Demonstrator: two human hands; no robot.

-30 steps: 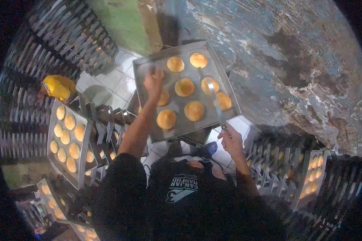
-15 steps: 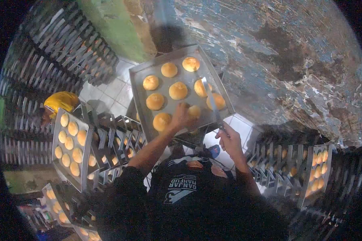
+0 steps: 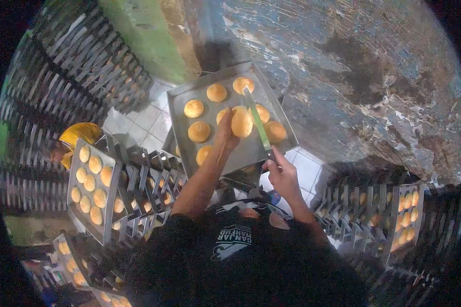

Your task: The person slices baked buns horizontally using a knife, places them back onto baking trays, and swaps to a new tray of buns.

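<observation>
My left hand [image 3: 227,130] is closed round a round golden bun [image 3: 242,122], held up over a square metal tray [image 3: 230,153]. In my right hand [image 3: 283,174] is the dark handle of a long-bladed knife [image 3: 258,120], pointing up and slightly left across the tray. The blade lies close to the right side of the held bun; I cannot tell whether they touch. Several more buns sit in the tray, among them one at the far corner [image 3: 243,85] beneath the knife tip and one by the right edge [image 3: 275,131]. The left hand partly hides a bun behind it.
Racks of bun trays stand at left [image 3: 92,184] and right [image 3: 405,217]. Stacked dark trays [image 3: 87,56] line the left side. A person in a yellow top [image 3: 81,135] is behind the left rack. A peeling wall [image 3: 353,77] rises at the right, above white floor tiles [image 3: 305,174].
My left hand has moved up from the tray's near side, raising the bun. The knife has swung left, its tip now over the far bun. My right hand has shifted slightly left.
</observation>
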